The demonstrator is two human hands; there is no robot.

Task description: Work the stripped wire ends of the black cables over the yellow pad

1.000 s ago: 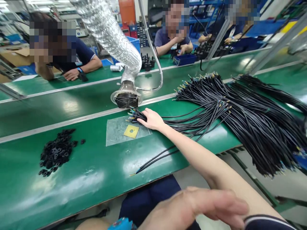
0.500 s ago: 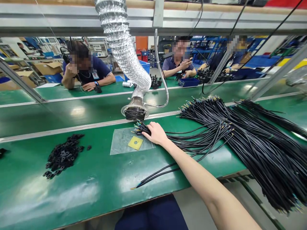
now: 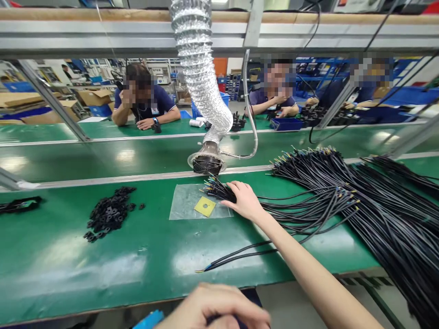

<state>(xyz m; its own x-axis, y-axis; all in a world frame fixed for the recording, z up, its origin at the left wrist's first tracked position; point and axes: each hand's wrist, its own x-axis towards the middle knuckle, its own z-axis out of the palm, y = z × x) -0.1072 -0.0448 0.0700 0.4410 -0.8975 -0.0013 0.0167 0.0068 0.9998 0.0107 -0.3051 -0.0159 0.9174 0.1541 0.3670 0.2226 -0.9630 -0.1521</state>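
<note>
My right hand (image 3: 244,199) is closed around a bundle of black cables (image 3: 290,211) near their stripped ends, where coloured wire tips (image 3: 213,184) stick out. Under those tips lies a clear plastic sheet (image 3: 181,201) carrying a yellow square plate (image 3: 205,207) with a round hole. Two separate cables (image 3: 226,258) reach toward the front edge of the green bench. At the bottom of the view, my left hand (image 3: 216,306) hovers with loosely bent fingers and thumb apart, and nothing shows in it. Something blue (image 3: 150,320) is at its wrist side.
A heap of small black parts (image 3: 109,212) lies to the left. A large pile of black cables (image 3: 363,201) covers the right side. A fume duct (image 3: 209,157) hangs just behind the wire tips. Several co-workers (image 3: 147,100) sit across the bench, near a blue tray (image 3: 286,124).
My left hand has come into view at the bottom. My right hand stays on the cable bundle. The camera has turned left, so the scene sits further right, and a black item shows more at far left.
</note>
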